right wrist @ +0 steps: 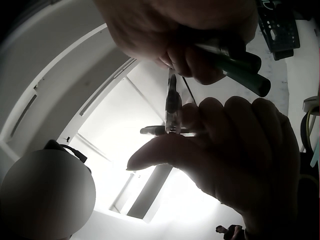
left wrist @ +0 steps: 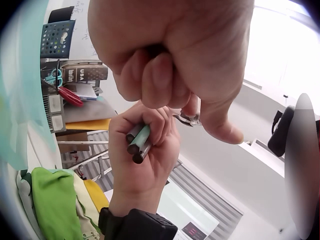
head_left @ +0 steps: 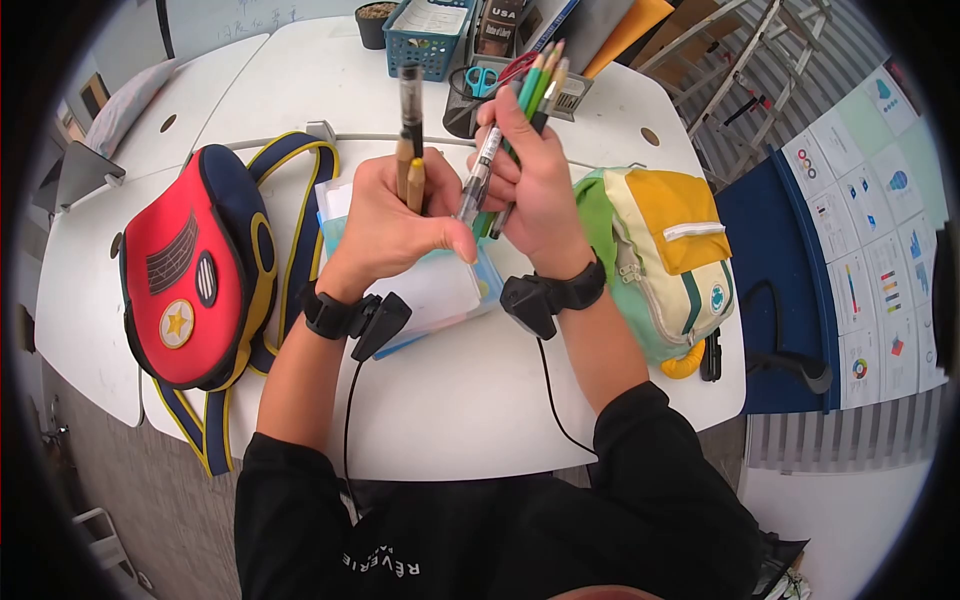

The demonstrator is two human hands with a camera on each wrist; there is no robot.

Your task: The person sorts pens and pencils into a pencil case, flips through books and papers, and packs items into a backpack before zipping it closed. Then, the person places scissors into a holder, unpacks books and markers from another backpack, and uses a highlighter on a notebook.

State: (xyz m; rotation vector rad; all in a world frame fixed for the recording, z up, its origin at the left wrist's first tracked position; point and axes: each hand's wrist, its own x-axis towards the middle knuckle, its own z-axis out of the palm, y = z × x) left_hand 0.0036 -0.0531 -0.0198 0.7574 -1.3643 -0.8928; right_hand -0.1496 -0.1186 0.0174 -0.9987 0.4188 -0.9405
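Upright in the left hand [head_left: 395, 220] are a clear-barrelled pen [head_left: 411, 95] and pencils with wooden and yellow ends [head_left: 416, 185]; its fingers curl round them and its thumb sticks out to the right. The right hand [head_left: 540, 190] grips several green and dark pencils [head_left: 540, 85], whose ends [left wrist: 137, 142] show below its fist in the left wrist view. Between the hands, the right hand's fingers also hold a transparent pen [head_left: 484, 165], tilted, its lower end close to the left hand's index finger. In the right wrist view this pen [right wrist: 173, 102] reaches the left hand [right wrist: 235, 145].
A red backpack [head_left: 190, 270] lies at the left, a yellow, cream and green one [head_left: 660, 260] at the right. Papers and a blue folder [head_left: 440, 290] lie beneath the hands. Behind stand a mesh holder with scissors [head_left: 460, 115], a blue basket [head_left: 420, 52] and a plant pot [head_left: 373, 28].
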